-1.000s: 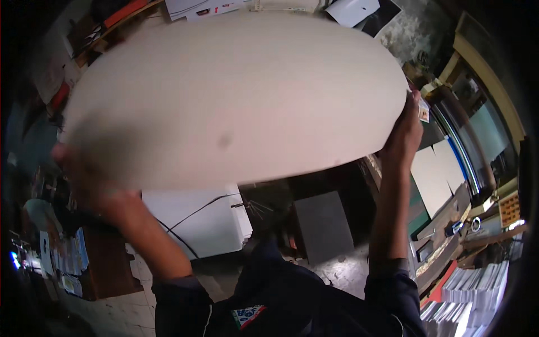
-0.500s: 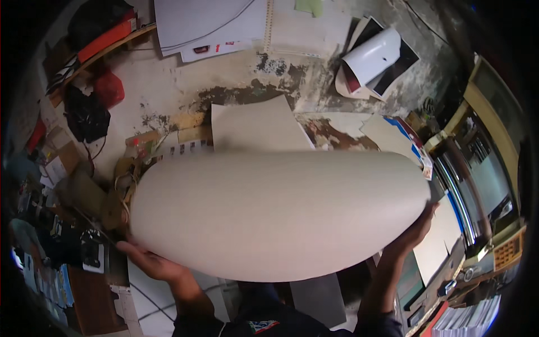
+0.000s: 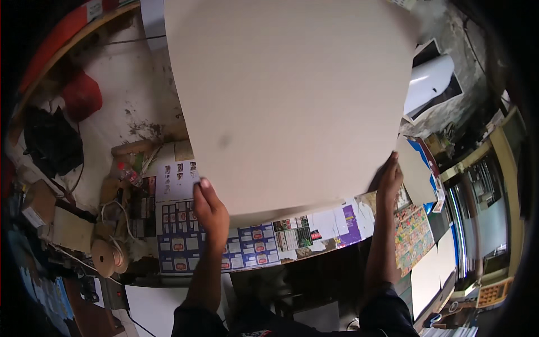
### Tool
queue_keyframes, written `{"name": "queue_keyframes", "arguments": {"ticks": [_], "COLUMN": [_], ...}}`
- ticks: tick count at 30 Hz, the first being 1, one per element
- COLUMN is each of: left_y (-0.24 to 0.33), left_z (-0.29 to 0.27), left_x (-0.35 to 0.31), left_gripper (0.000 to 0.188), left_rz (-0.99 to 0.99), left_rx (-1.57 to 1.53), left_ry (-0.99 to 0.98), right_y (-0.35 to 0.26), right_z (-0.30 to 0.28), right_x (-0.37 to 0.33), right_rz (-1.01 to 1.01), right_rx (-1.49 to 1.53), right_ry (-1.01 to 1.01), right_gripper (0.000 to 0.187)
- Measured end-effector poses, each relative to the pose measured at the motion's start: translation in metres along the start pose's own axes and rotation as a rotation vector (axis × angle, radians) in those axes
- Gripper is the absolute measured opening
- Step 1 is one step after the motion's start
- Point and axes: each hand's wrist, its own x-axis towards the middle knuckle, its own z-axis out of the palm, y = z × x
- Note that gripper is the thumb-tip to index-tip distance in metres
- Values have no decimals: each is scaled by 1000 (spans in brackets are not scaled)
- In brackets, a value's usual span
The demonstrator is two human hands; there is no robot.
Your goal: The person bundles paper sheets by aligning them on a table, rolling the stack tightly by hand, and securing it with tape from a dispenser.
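Observation:
A large off-white sheet of card (image 3: 292,106) fills the upper middle, raised above the table and covering much of the wall behind. My left hand (image 3: 212,210) grips its lower left edge, thumb toward me. On the lower right edge, my right hand (image 3: 389,182) is closed, its fingers partly hidden. The sheet's near edge hangs just above the printed sheets (image 3: 247,250) that lie on the worktable.
A cardboard spool (image 3: 106,257) and a red-capped bottle (image 3: 130,175) stand on the left. Farther left hang a black bag (image 3: 53,137) and a red object (image 3: 81,95). At right are a machine with rollers (image 3: 463,230), flat boards (image 3: 429,275) and scissors (image 3: 455,307).
The sheet was bowed and held low across my front; it is now flatter and lifted farther away. Both hands have moved forward and closer together, and the printed sheets beneath have come into sight.

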Motion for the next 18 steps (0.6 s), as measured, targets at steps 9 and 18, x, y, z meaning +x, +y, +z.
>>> {"name": "queue_keyframes", "arguments": {"ticks": [9,18], "left_y": [-145,-106], "left_z": [37,-13], "left_x": [-73,-63], "left_gripper": [47,114], "left_rz": [-401,-8], "left_rx": [406,661], "left_ry": [-560,-921], "right_y": [272,177], "right_z": [-6,-20], "right_x": [-28,-59], "right_rz": [-200,-43], "right_rx": [-1084,-793], "right_ry": [-712,-929], "right_gripper": [41,73]}}
